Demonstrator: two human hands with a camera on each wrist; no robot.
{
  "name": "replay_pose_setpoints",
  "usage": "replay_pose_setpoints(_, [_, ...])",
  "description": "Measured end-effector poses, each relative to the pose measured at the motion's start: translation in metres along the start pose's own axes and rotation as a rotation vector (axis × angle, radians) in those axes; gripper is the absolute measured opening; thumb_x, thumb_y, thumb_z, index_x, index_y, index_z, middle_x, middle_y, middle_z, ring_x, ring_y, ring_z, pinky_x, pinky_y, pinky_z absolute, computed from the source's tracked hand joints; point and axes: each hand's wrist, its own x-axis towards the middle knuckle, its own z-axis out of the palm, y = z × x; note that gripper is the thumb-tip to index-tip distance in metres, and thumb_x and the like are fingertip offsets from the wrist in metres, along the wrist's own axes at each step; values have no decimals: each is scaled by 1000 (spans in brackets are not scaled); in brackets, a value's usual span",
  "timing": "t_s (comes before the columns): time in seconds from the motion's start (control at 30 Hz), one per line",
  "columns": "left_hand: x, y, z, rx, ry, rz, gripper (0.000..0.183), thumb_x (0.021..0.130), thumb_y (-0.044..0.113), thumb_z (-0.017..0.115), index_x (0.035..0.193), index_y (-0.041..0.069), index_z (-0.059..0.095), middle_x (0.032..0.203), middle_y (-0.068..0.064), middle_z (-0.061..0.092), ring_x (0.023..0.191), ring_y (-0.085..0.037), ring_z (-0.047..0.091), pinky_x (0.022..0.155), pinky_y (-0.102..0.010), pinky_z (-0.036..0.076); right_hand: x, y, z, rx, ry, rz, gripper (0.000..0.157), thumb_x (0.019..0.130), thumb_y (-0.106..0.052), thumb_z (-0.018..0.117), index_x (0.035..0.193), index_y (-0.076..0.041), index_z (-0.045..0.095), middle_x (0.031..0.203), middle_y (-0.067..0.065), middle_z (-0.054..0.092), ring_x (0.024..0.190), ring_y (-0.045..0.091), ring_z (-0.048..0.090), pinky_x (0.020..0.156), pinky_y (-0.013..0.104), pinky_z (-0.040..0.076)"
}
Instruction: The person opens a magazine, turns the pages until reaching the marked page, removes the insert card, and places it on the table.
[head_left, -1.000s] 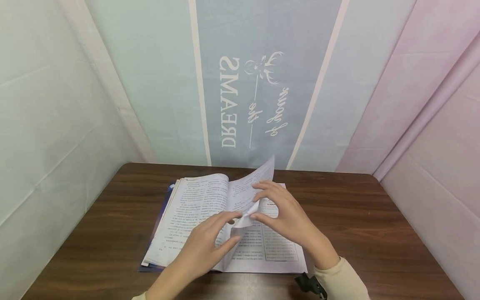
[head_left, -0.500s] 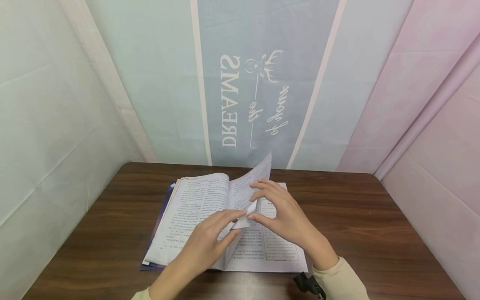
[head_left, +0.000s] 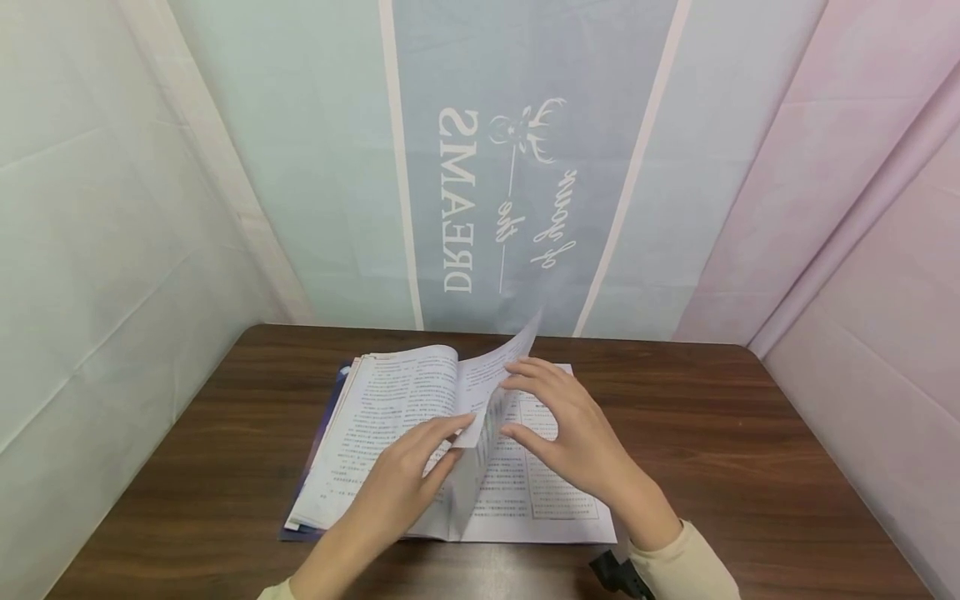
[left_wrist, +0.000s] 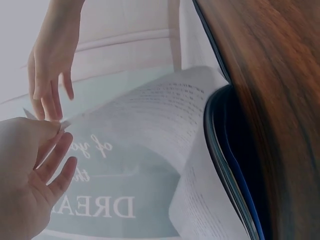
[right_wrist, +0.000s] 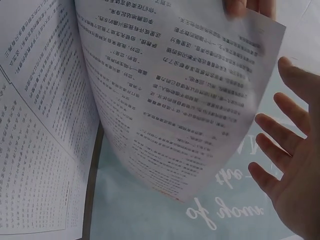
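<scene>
A magazine [head_left: 390,400] with dense printed text lies spread on the table, its dark blue cover edge showing at the left. One page [head_left: 491,371] stands lifted from the right side, curving up toward the back. My left hand [head_left: 408,471] pinches that page near its lower corner between thumb and fingers. In the left wrist view the thumb and index finger of the left hand [left_wrist: 30,165] meet at the page's edge. My right hand [head_left: 573,425] hovers over the right side, fingers spread and bent, beside the raised page. The right wrist view has the right hand [right_wrist: 295,145] apart from the page's edge.
The brown wood-grain table [head_left: 750,450] stretches out on both sides of the magazine. Behind it hangs a pale striped cloth [head_left: 480,167] with mirrored lettering and a deer's head. A black strap [head_left: 618,575] sits by the right sleeve.
The left hand has drawn the page's lower corner slightly leftward, and the folded corner has straightened. The right hand has stayed nearly in place; the page now stands away from its fingers.
</scene>
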Motion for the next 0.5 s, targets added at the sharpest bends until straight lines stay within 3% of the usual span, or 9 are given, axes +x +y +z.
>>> replay_pose_setpoints(0.27, [-11, -13, -7, 83, 23, -93, 60, 81, 0, 79, 136, 14, 56, 113, 2, 67, 94, -10, 65, 77, -29, 57, -10, 8, -2, -7, 31, 29, 44, 80, -17, 83, 120, -12, 66, 137, 4, 59, 134, 28, 46, 113, 53, 32])
replay_pose_setpoints(0.5, [-25, -24, -15, 130, 20, -236, 69, 82, 1, 79, 142, 13, 49, 128, -6, 63, 97, -14, 66, 75, -34, 58, -24, 18, 0, -5, -1, 73, 42, 82, -17, 82, 120, -14, 66, 135, 2, 59, 131, 28, 49, 107, 53, 38])
